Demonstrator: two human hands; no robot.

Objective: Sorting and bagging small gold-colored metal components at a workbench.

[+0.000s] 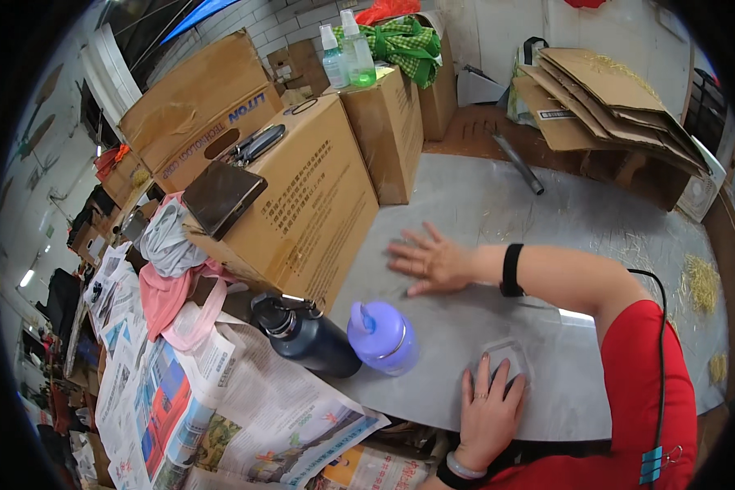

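Observation:
My right hand (429, 260), a black band at its wrist, reaches in from the right over the grey metal tabletop (457, 327). Its fingers are spread flat, with nothing in them. Lower down, my left hand (492, 407) lies palm down near the front edge, fingers apart and slightly bent. The fingertips overlap a pale, see-through rounded outline (521, 353) on the metal; I cannot tell what it is. Left of both hands stand a purple bottle (388, 341) and a dark bottle (314, 343) with a loop cap.
A large cardboard box (318, 204) carries a dark phone (224, 198). Spray bottles (357, 57) stand on another box behind. Flattened cardboard (604, 98) is stacked at back right, near a metal tube (518, 163). Newspapers (261, 392) cover the left; yellow shreds (700, 284) lie right.

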